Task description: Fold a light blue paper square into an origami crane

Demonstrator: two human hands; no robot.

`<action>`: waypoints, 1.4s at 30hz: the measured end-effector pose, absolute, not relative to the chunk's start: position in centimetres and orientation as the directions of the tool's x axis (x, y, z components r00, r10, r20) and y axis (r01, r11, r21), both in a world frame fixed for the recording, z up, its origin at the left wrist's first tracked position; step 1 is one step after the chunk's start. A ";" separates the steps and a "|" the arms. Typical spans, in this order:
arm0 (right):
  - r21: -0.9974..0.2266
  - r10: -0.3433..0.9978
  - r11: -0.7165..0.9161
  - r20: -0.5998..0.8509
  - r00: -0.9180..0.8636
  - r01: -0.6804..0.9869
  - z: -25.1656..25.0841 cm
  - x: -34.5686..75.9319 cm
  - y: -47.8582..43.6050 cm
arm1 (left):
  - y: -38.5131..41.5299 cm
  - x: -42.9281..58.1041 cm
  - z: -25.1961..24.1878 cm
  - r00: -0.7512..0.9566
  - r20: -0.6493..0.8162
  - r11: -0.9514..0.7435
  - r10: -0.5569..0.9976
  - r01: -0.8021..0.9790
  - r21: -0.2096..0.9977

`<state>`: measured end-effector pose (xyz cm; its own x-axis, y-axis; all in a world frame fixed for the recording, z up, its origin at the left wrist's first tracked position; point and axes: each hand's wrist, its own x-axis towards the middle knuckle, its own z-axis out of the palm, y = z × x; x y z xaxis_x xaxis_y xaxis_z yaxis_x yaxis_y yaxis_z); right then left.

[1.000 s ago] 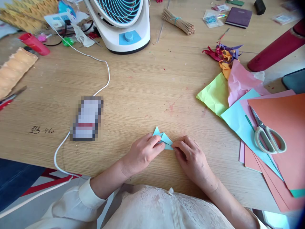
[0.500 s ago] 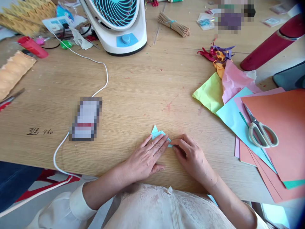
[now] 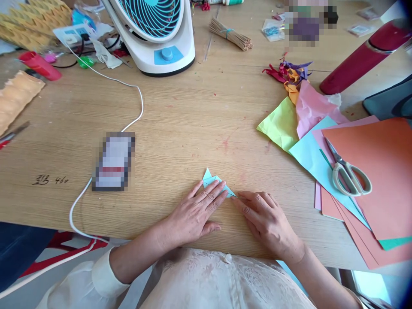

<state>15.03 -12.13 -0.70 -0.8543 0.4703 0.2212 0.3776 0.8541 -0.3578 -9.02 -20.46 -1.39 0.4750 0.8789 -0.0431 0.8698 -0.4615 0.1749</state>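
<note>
A small folded piece of light-blue paper (image 3: pixel 207 176) lies on the wooden table near its front edge, one pointed flap sticking up and a thin tip reaching right. Flat across its near side rests my left hand (image 3: pixel 195 212), fingers stretched out, hiding part of the paper. My right hand (image 3: pixel 268 221) is closed at the right end, fingertips gathered on the thin tip. The thumb of that hand is mostly hidden.
Scissors (image 3: pixel 352 178) lie on stacked coloured paper (image 3: pixel 383 171) at right, with a red flask (image 3: pixel 357 64) behind. Left stands a phone (image 3: pixel 114 161) with a white cable (image 3: pixel 140 96). A fan (image 3: pixel 164 47) and a stick bundle (image 3: pixel 230 34) sit at the back.
My right hand has shifted slightly right and down and turned flatter, and more of the paper's right tip shows. My left hand stays on the paper. The whole view has shifted slightly.
</note>
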 end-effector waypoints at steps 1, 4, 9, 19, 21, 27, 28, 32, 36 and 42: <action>-0.318 0.455 0.870 0.220 -0.863 0.378 -0.8 15.1 -12.2 | -20.5 -9.0 -1.4 0.472 -0.048 -0.459 0.880 0.872 0.170; -0.253 0.437 0.889 0.219 -0.872 0.382 -1.1 15.5 -12.3 | -20.5 -9.0 -1.3 0.468 -0.059 -0.453 0.882 0.876 0.164; -0.255 0.438 0.889 0.231 -0.869 0.380 -1.3 15.6 -12.5 | -20.6 -9.0 -1.4 0.464 -0.069 -0.446 0.883 0.876 0.183; -0.295 0.428 0.890 0.283 -0.859 0.347 -1.4 15.9 -12.6 | -20.5 -9.0 -1.3 0.472 -0.058 -0.457 0.879 0.872 0.173; -0.269 0.442 0.887 0.256 -0.860 0.376 -1.2 15.7 -12.6 | -20.5 -8.9 -1.2 0.475 -0.052 -0.460 0.879 0.871 0.170; -0.167 0.505 0.861 0.159 -0.848 0.481 -0.7 14.7 -12.9 | -20.5 -8.8 -1.1 0.464 -0.054 -0.454 0.884 0.881 0.132; -0.156 0.510 0.859 0.163 -0.844 0.488 -0.7 14.6 -13.0 | -20.5 -8.8 -1.1 0.463 -0.054 -0.454 0.885 0.882 0.125; -0.132 0.533 0.846 0.164 -0.830 0.517 -0.7 14.5 -13.5 | -20.6 -8.8 -1.0 0.449 -0.044 -0.443 0.892 0.890 0.107; -0.125 0.556 0.831 0.159 -0.816 0.542 -0.7 14.4 -13.9 | -20.8 -8.5 -1.2 0.415 -0.037 -0.411 0.909 0.907 0.089; -0.127 0.557 0.831 0.199 -0.806 0.542 -0.7 14.1 -14.1 | -21.0 -8.2 -1.5 0.356 -0.028 -0.353 0.934 0.933 0.069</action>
<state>14.14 -14.08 -0.67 -0.8065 0.5568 0.1989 0.5420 0.8306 -0.1274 -8.24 -21.02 -1.47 0.3558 0.9341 -0.0282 0.9330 -0.3533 0.0688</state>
